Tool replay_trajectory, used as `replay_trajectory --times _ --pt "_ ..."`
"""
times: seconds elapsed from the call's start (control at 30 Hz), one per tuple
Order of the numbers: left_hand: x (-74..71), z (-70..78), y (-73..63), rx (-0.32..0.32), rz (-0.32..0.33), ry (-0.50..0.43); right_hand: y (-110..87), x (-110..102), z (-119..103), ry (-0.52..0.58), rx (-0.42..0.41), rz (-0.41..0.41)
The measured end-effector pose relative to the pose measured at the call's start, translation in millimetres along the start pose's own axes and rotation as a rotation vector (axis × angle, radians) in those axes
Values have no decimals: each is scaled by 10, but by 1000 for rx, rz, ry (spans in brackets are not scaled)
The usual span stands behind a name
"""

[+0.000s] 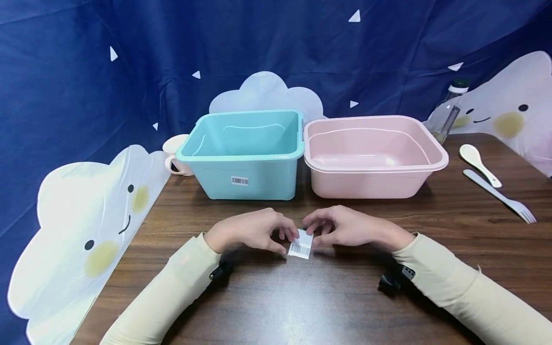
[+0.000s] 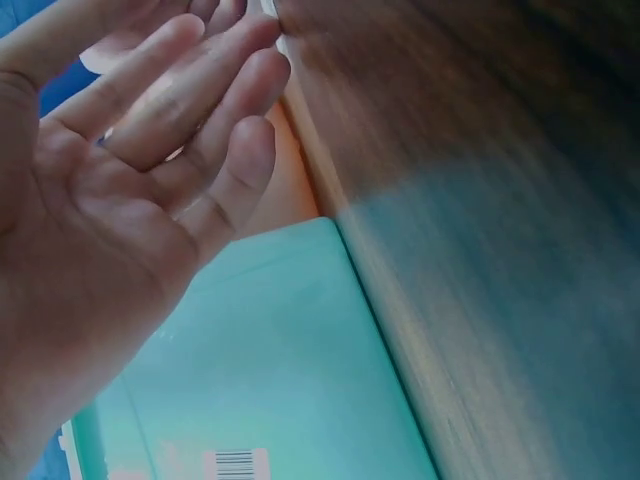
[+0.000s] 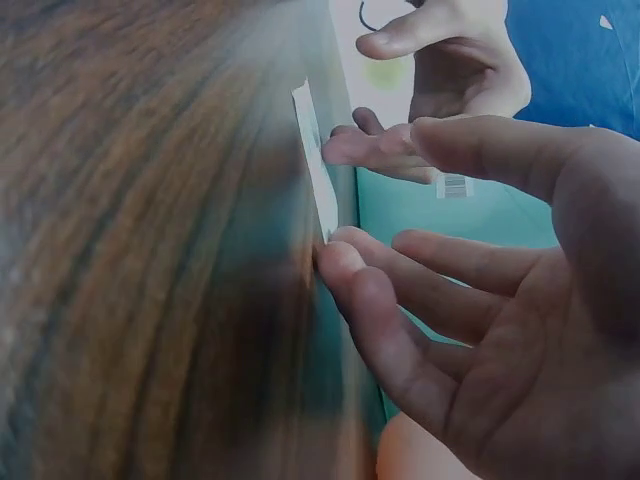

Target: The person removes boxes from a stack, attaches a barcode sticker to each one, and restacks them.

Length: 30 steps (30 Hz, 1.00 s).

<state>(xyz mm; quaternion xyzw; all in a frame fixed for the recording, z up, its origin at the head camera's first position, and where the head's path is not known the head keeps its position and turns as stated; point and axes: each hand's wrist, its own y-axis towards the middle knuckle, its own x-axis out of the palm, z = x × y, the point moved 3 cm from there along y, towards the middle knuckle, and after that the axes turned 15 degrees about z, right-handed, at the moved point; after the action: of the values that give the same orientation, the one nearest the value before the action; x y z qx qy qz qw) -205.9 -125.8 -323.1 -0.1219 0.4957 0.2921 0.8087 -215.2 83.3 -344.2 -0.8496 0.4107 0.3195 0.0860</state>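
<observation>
A small white slip (image 1: 300, 245) with a printed barcode lies on the wooden table between the two hands. My left hand (image 1: 260, 230) comes in from the left, its fingertips at the slip's upper left edge and its thumb apart, low over the table. From the other side my right hand (image 1: 345, 227) reaches in, fingers loosely bent, with fingertips right at the slip's right edge. Seen edge-on in the right wrist view, the slip (image 3: 318, 175) looks thin and nearly flat. Neither hand pinches it. In the left wrist view the palm and relaxed fingers (image 2: 225, 130) show, and the slip is mostly hidden.
Behind the hands stand a turquoise bin (image 1: 258, 179) with a barcode sticker and a pink basin (image 1: 366, 184), side by side. A pale pink mug (image 1: 176, 167) is left of the bin. At right are a white spoon (image 1: 478, 165), a pale fork (image 1: 500, 194) and a glass bottle (image 1: 450, 115).
</observation>
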Motion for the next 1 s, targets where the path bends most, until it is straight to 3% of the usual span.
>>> replay_trajectory --times 0.27,0.47,0.63,0.77,1.0 --pt "7 -9 -15 16 -34 3 18 9 8 -51 -77 38" --pt "-19 -61 -20 21 17 11 53 -16 33 3 -66 116" --pt "-45 -85 -32 5 63 35 60 15 76 39 -23 57" --pt "-47 -81 -41 -28 40 61 59 46 116 12 -7 10" --pt "-38 -102 -44 -55 11 77 39 92 156 -31 -4 36"
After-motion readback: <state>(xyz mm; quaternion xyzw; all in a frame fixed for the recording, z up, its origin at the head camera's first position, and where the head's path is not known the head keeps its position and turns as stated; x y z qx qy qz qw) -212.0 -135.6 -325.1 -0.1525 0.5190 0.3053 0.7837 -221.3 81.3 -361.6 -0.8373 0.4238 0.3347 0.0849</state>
